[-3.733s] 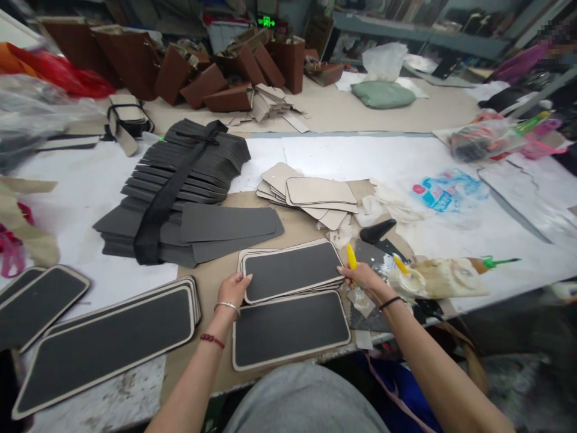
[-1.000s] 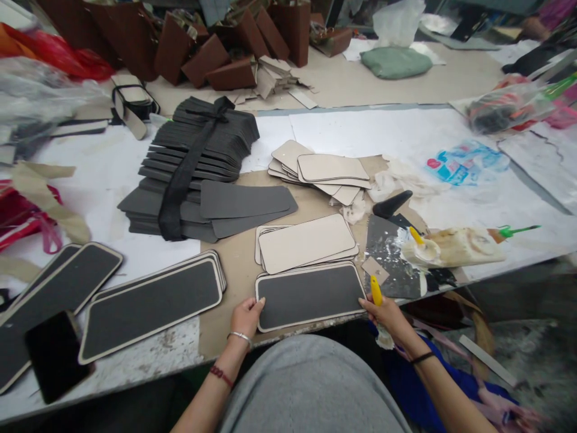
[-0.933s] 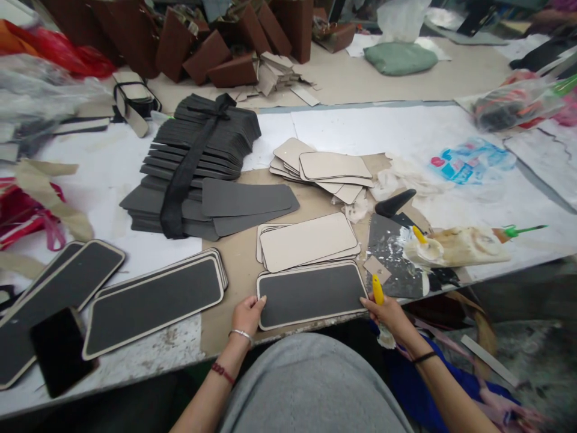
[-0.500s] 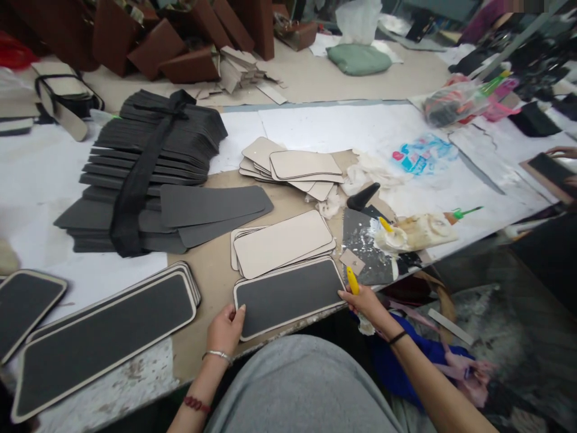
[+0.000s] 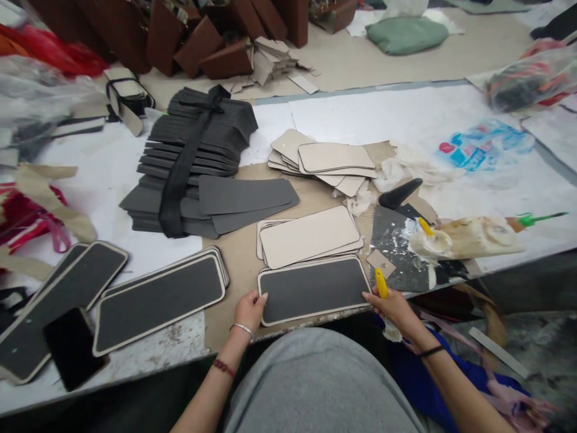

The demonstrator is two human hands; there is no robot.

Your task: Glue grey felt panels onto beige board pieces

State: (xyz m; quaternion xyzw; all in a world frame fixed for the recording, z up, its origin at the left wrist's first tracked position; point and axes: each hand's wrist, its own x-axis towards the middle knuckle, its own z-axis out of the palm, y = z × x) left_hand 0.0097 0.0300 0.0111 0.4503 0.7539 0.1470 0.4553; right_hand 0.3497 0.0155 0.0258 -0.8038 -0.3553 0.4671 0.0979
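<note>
The left hand point(image 5: 249, 313) pinches the left end of a dark panel point(image 5: 315, 290) with a pale border, thumb on the top face. The right hand point(image 5: 393, 308) has its thumb at the panel's right end and is closed around a yellow-handled tool point(image 5: 381, 283), whose whitish lower end hangs below the fingers. The dark panel lies face up along the near edge of the table point(image 5: 155, 361), in front of the worker's grey shirt point(image 5: 322, 385).

Directly behind it sits a stack of beige panels point(image 5: 311, 237), slightly fanned; whether the two touch cannot be told. Farther back is a looser beige pile point(image 5: 336, 157). To its left, a bundle of dark grey pieces point(image 5: 198, 141) is bound with a black strap point(image 5: 174, 201).

Left of the hands lies a stack of bordered panels point(image 5: 162, 304), with a dark phone-like object point(image 5: 74, 349) beside it. On the right, a dark sheet point(image 5: 401, 246) is spattered with white, a small tan square point(image 5: 381, 263) near its front edge and a white-caked container point(image 5: 478, 236) at its right.
</note>
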